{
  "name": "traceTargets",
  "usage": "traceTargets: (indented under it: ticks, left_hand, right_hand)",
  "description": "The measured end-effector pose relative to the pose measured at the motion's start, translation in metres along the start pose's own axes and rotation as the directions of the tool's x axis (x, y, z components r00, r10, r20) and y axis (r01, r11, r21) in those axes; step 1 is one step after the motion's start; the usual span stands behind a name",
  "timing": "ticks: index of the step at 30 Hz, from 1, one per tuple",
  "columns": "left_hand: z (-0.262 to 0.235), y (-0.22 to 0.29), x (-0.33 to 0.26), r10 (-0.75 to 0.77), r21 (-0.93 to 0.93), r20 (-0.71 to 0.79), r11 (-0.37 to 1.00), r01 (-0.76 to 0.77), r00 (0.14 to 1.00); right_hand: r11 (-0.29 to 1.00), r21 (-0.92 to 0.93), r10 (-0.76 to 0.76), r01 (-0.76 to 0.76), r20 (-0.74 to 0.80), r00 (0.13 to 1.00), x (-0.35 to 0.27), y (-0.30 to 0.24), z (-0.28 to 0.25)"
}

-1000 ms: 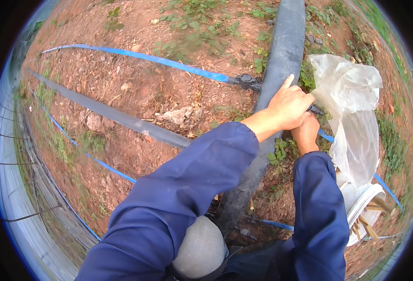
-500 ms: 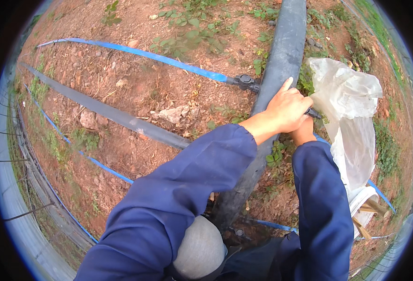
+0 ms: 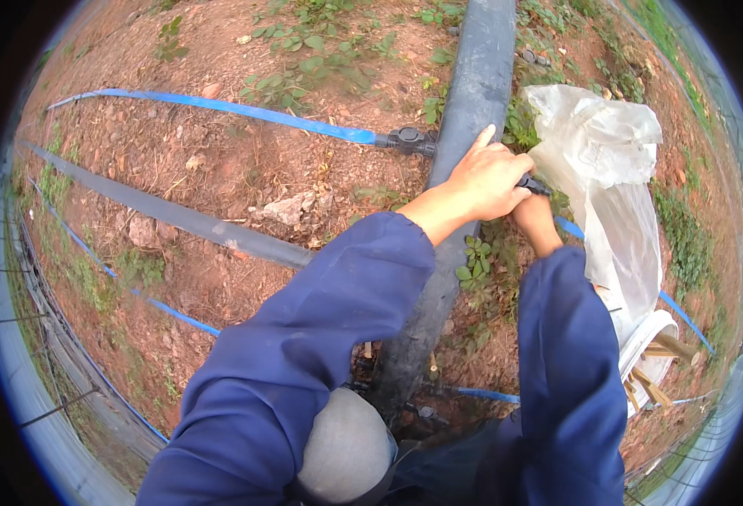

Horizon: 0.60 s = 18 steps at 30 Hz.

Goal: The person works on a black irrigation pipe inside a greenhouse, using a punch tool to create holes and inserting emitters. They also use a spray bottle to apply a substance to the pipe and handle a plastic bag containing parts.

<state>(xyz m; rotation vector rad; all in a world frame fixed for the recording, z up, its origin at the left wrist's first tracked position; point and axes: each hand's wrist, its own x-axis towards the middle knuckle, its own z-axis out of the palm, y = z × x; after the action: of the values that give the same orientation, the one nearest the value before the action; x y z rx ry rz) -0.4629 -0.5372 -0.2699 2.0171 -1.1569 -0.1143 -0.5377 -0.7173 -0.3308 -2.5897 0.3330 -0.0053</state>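
Observation:
My left hand (image 3: pixel 488 180) lies across the thick black pipe (image 3: pixel 476 80), index finger stretched along it. Its other fingers curl over a small black hose fitting (image 3: pixel 533 184) at the pipe's right side. My right hand (image 3: pixel 536 223) is closed just below, against the same fitting; the palm side and most of its fingers are hidden. Past the right hand a flat blue hose (image 3: pixel 570 227) runs toward the right. On the pipe's left side, a black valve fitting (image 3: pixel 412 141) joins another blue hose (image 3: pixel 245 110).
A crumpled clear plastic bag (image 3: pixel 599 139) spills from a white bucket (image 3: pixel 638 354) with wooden sticks (image 3: pixel 673 347) at the right. A grey flat hose (image 3: pixel 177 213) crosses the reddish soil at left. Rocks (image 3: pixel 287 208) and weeds (image 3: pixel 475 260) lie near the pipe.
The view has shifted, so the pipe and bag sit farther left. My right hand has moved slightly right of the left hand, and more of it and the fitting shows.

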Motion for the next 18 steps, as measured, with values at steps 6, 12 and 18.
traceTargets:
  ticks: [6,12,18]
  left_hand:
    - [0.003,-0.004,0.000,-0.016,-0.045,0.016,0.999,0.017,1.000]
    - [0.003,-0.006,-0.001,-0.046,-0.003,0.047,0.999,0.046,0.998]
    - [0.008,-0.010,-0.002,-0.010,0.003,0.040,1.000,0.010,0.999]
  right_hand:
    - [0.989,-0.148,-0.018,0.002,-0.107,0.994,-0.036,-0.001,-0.016]
    - [0.994,-0.112,0.010,-0.006,0.040,0.999,-0.023,0.014,-0.014]
    - [0.979,0.201,0.010,-0.046,0.176,0.984,-0.021,0.026,-0.021]
